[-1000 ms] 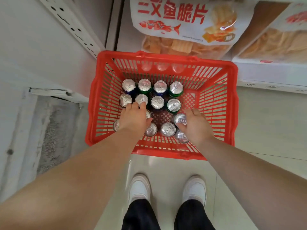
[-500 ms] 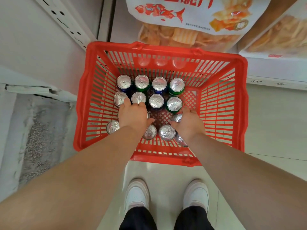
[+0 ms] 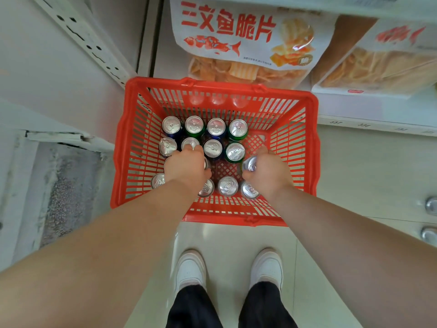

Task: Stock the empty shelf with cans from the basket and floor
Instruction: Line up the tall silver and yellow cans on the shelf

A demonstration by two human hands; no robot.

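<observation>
A red plastic basket [image 3: 119, 162] stands on the floor in front of my feet, holding several upright drink cans with silver tops [image 3: 216, 127]. My left hand [image 3: 185, 165] is down inside it, fingers curled over a can that it mostly hides. My right hand [image 3: 266, 170] grips a silver-topped can [image 3: 249, 164] at the basket's right side, tilted toward the left. Two more cans [image 3: 431, 205] stand on the floor at the right edge.
Large bags of salmon chips [image 3: 248, 41] lie on a low white shelf [image 3: 378, 110] just behind the basket. A white perforated shelf upright [image 3: 78, 36] runs along the left. My white shoes [image 3: 190, 268] stand on pale tiles.
My right hand has closed around a can and tipped it up from the basket floor. My left hand has curled tighter over its can. The view has shifted slightly.
</observation>
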